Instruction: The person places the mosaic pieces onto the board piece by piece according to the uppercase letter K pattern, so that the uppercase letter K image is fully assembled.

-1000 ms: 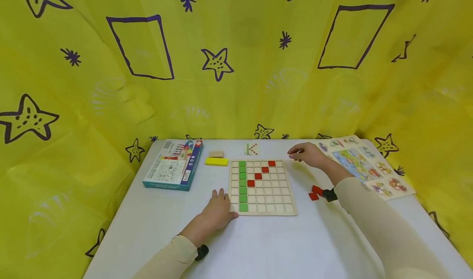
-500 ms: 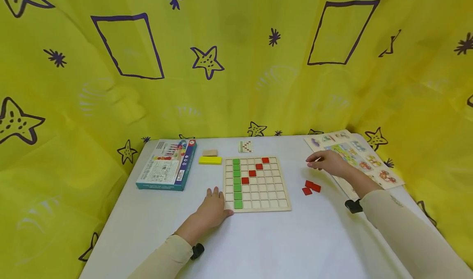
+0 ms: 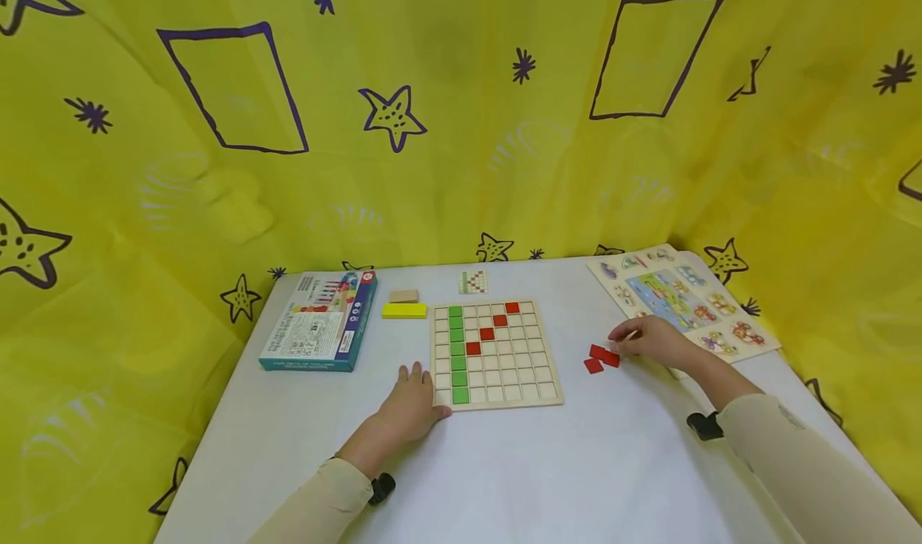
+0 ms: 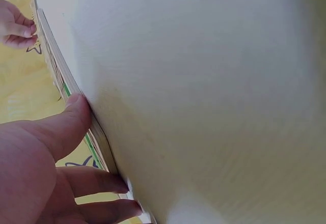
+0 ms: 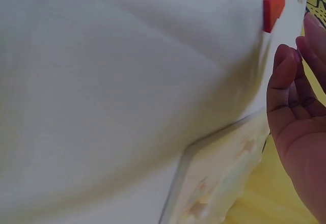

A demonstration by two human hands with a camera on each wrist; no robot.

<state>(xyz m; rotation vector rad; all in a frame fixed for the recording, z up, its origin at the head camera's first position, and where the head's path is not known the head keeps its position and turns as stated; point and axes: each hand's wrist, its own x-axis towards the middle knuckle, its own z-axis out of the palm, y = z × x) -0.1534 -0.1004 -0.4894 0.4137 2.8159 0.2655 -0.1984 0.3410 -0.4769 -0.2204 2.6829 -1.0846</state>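
A wooden grid board [image 3: 497, 373] lies mid-table, with a column of green square tiles [image 3: 458, 362] and a diagonal of red tiles set in it. My left hand [image 3: 405, 406] rests at the board's near left corner, fingers extended along the side. In the left wrist view, its thumb [image 4: 76, 113] touches the board's edge [image 4: 103, 145]. To the right of the board, several loose red tiles [image 3: 603, 356] lie in a small cluster. Just beyond them hovers my right hand [image 3: 654, 342], fingers loosely bent; in the right wrist view it is apart from a red tile [image 5: 275, 7].
A small pattern card [image 3: 473, 282] lies behind the board. A yellow block [image 3: 404, 310] and a wooden block [image 3: 403, 295] sit to its left, next to a game box [image 3: 308, 332]. Picture puzzle boards [image 3: 695, 338] lie at the right. A yellow curtain [image 3: 446, 192] stands behind the table.
My right hand has moved from beside the board's far right corner rightward, then down to the loose red tiles. The left hand stays at the board's corner. The head view has shifted slightly.
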